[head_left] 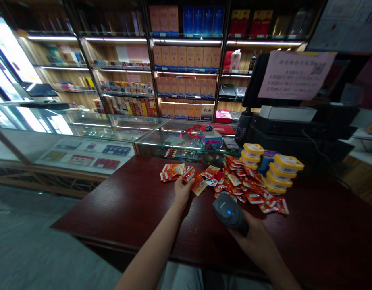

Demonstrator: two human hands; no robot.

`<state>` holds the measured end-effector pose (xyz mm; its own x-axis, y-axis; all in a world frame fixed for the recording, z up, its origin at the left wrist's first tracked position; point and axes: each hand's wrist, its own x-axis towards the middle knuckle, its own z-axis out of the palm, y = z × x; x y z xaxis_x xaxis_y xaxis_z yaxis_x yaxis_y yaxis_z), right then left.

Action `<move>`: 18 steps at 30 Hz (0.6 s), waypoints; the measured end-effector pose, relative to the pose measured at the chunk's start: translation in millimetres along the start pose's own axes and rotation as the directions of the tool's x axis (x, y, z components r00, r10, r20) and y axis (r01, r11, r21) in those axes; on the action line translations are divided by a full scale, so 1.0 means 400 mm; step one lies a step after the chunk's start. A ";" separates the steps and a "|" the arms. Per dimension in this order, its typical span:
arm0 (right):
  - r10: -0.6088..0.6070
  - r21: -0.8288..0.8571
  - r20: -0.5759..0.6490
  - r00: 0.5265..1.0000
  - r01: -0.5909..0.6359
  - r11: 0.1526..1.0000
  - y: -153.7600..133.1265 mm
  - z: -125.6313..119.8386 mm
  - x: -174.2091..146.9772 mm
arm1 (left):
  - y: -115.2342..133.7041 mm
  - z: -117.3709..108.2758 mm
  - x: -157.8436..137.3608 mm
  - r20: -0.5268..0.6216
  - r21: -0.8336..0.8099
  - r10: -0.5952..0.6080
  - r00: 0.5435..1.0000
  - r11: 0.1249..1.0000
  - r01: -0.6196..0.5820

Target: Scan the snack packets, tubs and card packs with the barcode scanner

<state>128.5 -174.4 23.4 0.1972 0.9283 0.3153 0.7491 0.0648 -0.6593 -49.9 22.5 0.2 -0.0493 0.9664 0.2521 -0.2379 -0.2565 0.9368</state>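
The left hand pinched a small orange packet over the red-brown table. The right hand was wrapped around a barcode scanner, with a big packet pile just past it. It seemed best to keep the packet flat and still, point the scanner's nose at it, and keep fingers out of the way.

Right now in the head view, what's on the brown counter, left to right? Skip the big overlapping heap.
Leftmost packet pile → packets in left hand → scanner in right hand → rear tub stack → front tub stack.
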 end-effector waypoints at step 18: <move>-0.015 -0.300 0.002 1.000 0.015 0.954 0.004 -0.009 -0.006 | -0.011 -0.004 0.001 -0.033 -0.061 -0.053 0.998 0.997 0.051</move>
<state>131.7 -178.0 24.0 0.1841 0.9281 0.3238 0.9072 -0.0336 -0.4194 -50.3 24.0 -4.4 -0.0685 0.9786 0.1941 -0.2986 -0.2058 0.9319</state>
